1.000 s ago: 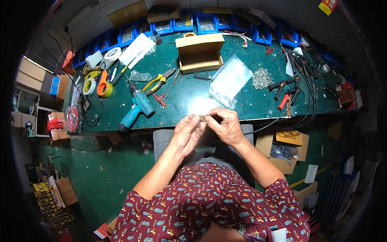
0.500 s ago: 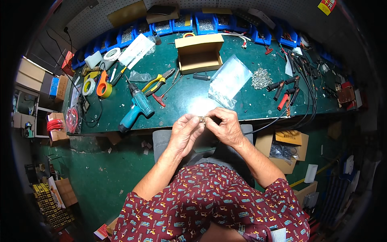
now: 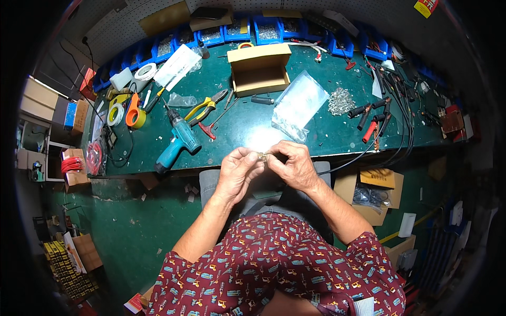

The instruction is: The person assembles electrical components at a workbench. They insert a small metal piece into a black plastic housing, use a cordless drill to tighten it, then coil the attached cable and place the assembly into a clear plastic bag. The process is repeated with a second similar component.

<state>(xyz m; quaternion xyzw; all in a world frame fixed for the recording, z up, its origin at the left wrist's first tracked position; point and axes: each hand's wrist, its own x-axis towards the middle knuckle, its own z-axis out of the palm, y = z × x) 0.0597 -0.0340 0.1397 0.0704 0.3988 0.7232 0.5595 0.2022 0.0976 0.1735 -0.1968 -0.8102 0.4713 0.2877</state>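
Note:
My left hand (image 3: 239,171) and my right hand (image 3: 291,165) meet just off the front edge of the workbench, above my lap. Between their fingertips is a small brass-coloured metal piece (image 3: 262,156), pinched from both sides. Its exact kind is too small to make out, and the fingers cover part of it. Beyond the hands lies a clear plastic bag (image 3: 301,100). A teal cordless drill (image 3: 182,141) rests on the bench to the left of my left hand.
An open cardboard box (image 3: 260,79) stands mid-bench, with yellow-handled pliers (image 3: 208,107) left of it. To the right are a pile of small metal parts (image 3: 341,101) and red and black clamps (image 3: 371,131) with cables. Blue bins (image 3: 268,30) line the back.
Both hands stay almost in place. The small metal piece has turned slightly between the fingertips, and the left fingers have shifted a little.

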